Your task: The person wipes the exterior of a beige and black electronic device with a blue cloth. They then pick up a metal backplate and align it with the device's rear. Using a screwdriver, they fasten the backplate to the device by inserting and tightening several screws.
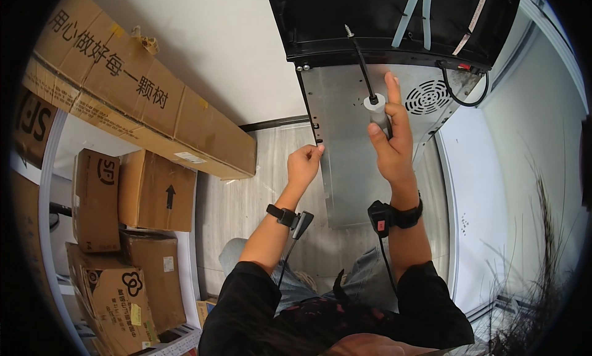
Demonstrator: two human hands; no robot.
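My right hand [394,140] is wrapped round the pale, translucent handle of a screwdriver [378,114], with one finger stretched upward beside it. The dark shaft points away from me and up to the left, and a screw [349,31] sits at its tip, in front of a black panel [333,23]. Beneath the tool lies a grey sheet-metal panel [351,171] with a round slotted vent. At that panel's left edge, near small holes, my left hand [303,170] is closed with its fingertips pinched; whatever they hold, if anything, is too small to name.
A long cardboard box [216,131] slants in from the upper left. Several more cartons [157,192] are stacked on a shelf at the left. A black cable [486,88] loops from the black panel's right side. The wall [524,171] stands at the right.
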